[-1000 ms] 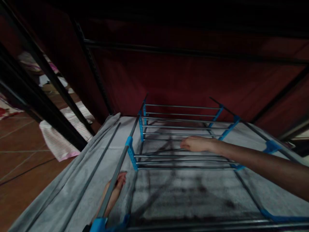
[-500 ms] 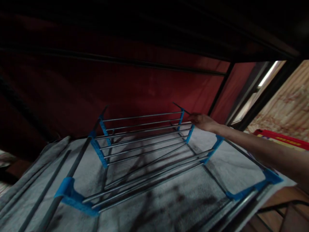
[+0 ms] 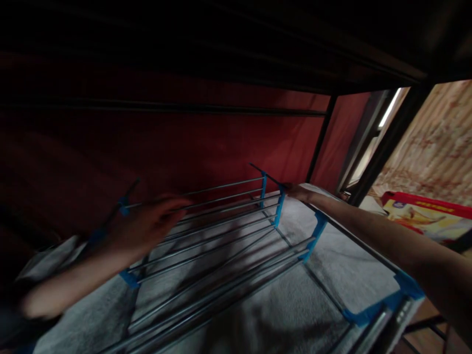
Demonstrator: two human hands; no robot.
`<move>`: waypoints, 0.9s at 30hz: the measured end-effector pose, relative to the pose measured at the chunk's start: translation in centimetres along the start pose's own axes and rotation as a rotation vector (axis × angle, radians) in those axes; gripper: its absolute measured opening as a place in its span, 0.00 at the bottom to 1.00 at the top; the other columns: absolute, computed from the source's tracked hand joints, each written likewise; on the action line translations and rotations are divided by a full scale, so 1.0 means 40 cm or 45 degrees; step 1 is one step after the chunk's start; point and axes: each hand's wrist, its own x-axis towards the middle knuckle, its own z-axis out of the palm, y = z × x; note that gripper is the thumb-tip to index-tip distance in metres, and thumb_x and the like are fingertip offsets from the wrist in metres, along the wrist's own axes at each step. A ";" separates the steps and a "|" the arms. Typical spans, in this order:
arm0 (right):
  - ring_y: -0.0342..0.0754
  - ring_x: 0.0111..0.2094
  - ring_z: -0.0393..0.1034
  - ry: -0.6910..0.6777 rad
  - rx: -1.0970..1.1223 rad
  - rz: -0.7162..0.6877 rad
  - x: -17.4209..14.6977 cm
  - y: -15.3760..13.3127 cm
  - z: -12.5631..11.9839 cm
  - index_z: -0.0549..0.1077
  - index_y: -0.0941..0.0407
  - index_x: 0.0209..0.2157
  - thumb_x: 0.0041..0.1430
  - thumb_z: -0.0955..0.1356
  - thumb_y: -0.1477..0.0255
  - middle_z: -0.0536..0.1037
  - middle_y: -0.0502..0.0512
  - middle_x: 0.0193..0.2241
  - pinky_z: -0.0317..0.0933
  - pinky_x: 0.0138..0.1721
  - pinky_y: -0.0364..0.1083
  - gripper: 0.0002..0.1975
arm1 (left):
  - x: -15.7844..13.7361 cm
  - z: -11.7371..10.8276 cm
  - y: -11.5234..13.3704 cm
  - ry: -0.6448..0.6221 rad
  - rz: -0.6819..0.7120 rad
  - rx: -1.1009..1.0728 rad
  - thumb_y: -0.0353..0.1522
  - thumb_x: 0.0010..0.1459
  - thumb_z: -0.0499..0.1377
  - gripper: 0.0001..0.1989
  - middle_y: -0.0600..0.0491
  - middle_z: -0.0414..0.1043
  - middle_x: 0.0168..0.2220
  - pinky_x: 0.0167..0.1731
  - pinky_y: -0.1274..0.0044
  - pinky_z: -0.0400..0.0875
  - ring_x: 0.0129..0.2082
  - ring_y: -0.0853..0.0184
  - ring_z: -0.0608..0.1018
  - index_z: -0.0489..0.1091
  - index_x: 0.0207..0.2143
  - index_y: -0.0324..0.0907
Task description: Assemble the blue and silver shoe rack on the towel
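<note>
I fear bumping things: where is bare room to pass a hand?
Bare gray fabric shows between the right poles of the metal rack, and between its middle bars and nearest bars. Crowded: far bars behind the left hand, blue bracket beside the right hand.

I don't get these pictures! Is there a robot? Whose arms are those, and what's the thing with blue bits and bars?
There's no robot here. One person wears a camera on their head, and every picture looks forward and down from there, so you see their two bare hands.

The thing with bars is a rack, with metal rods and blue joints. It sits on a grey cloth. Behind it is something dark red, and over on the right is a red-and-yellow printed thing.

The right hand is at the rack's right side, by a blue joint. The left hand is blurry and in front of the bars; I can't tell whether it touches them.
</note>
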 end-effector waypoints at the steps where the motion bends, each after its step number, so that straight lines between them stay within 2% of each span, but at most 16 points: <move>1: 0.61 0.52 0.75 0.014 0.002 -0.011 0.003 0.003 0.006 0.79 0.56 0.47 0.55 0.73 0.62 0.83 0.62 0.46 0.66 0.58 0.57 0.19 | 0.039 0.048 0.024 -0.102 0.227 0.122 0.39 0.59 0.59 0.14 0.57 0.77 0.49 0.54 0.72 0.71 0.49 0.62 0.78 0.78 0.45 0.47; 3: 0.60 0.54 0.74 0.027 0.005 -0.036 0.005 0.011 0.013 0.78 0.56 0.47 0.55 0.72 0.64 0.82 0.62 0.47 0.65 0.59 0.56 0.19 | 0.113 0.176 0.063 -0.235 0.404 0.241 0.34 0.61 0.55 0.15 0.50 0.75 0.51 0.57 0.70 0.69 0.52 0.61 0.77 0.76 0.48 0.44; 6: 0.60 0.53 0.75 0.031 0.013 -0.031 0.003 0.019 0.018 0.79 0.55 0.45 0.58 0.70 0.65 0.83 0.61 0.46 0.67 0.57 0.54 0.15 | 0.204 0.383 0.105 -0.335 0.541 0.336 0.29 0.63 0.53 0.17 0.44 0.73 0.54 0.58 0.71 0.67 0.55 0.62 0.75 0.73 0.53 0.38; 7: 0.60 0.52 0.75 0.024 0.008 -0.010 0.004 0.021 0.019 0.79 0.55 0.45 0.59 0.70 0.65 0.83 0.61 0.46 0.67 0.56 0.54 0.14 | 0.228 0.442 0.117 -0.355 0.537 0.378 0.29 0.64 0.52 0.17 0.43 0.73 0.54 0.58 0.72 0.67 0.55 0.62 0.75 0.72 0.53 0.37; 9: 0.61 0.51 0.75 0.017 -0.021 0.018 0.010 0.025 0.023 0.78 0.55 0.44 0.59 0.69 0.66 0.83 0.61 0.44 0.67 0.55 0.54 0.13 | 0.270 0.537 0.137 -0.400 0.519 0.457 0.30 0.65 0.52 0.17 0.42 0.74 0.53 0.57 0.71 0.68 0.54 0.61 0.75 0.71 0.53 0.37; 12: 0.60 0.52 0.75 0.029 -0.077 -0.043 0.026 0.037 0.030 0.78 0.54 0.44 0.58 0.69 0.68 0.83 0.60 0.43 0.68 0.54 0.52 0.12 | 0.312 0.626 0.156 -0.510 0.494 0.549 0.31 0.66 0.52 0.16 0.42 0.76 0.53 0.54 0.70 0.70 0.54 0.59 0.77 0.71 0.53 0.39; 14: 0.59 0.51 0.75 0.041 -0.074 -0.099 0.036 0.050 0.036 0.78 0.53 0.44 0.59 0.68 0.68 0.83 0.59 0.42 0.69 0.52 0.52 0.12 | 0.324 0.659 0.160 -0.562 0.489 0.574 0.32 0.67 0.52 0.15 0.43 0.77 0.51 0.51 0.69 0.71 0.53 0.58 0.78 0.72 0.51 0.41; 17: 0.58 0.49 0.76 0.029 -0.048 -0.098 0.043 0.072 0.044 0.78 0.53 0.46 0.61 0.67 0.67 0.83 0.59 0.42 0.70 0.50 0.52 0.13 | 0.325 0.679 0.163 -0.545 0.504 0.552 0.33 0.68 0.50 0.14 0.44 0.79 0.49 0.49 0.68 0.72 0.52 0.57 0.79 0.73 0.49 0.42; 23: 0.57 0.49 0.76 -0.007 0.058 -0.020 0.045 0.101 0.047 0.77 0.54 0.48 0.62 0.67 0.66 0.82 0.60 0.45 0.72 0.49 0.52 0.15 | 0.340 0.643 0.197 -0.438 0.528 0.489 0.34 0.69 0.50 0.16 0.46 0.78 0.50 0.50 0.71 0.70 0.52 0.61 0.79 0.71 0.53 0.45; 27: 0.54 0.45 0.77 -0.048 0.189 0.055 0.047 0.107 0.043 0.77 0.54 0.50 0.62 0.67 0.65 0.81 0.58 0.45 0.74 0.47 0.52 0.16 | 0.358 0.630 0.209 -0.476 0.481 0.482 0.35 0.69 0.49 0.16 0.46 0.80 0.47 0.47 0.71 0.72 0.49 0.60 0.80 0.73 0.51 0.45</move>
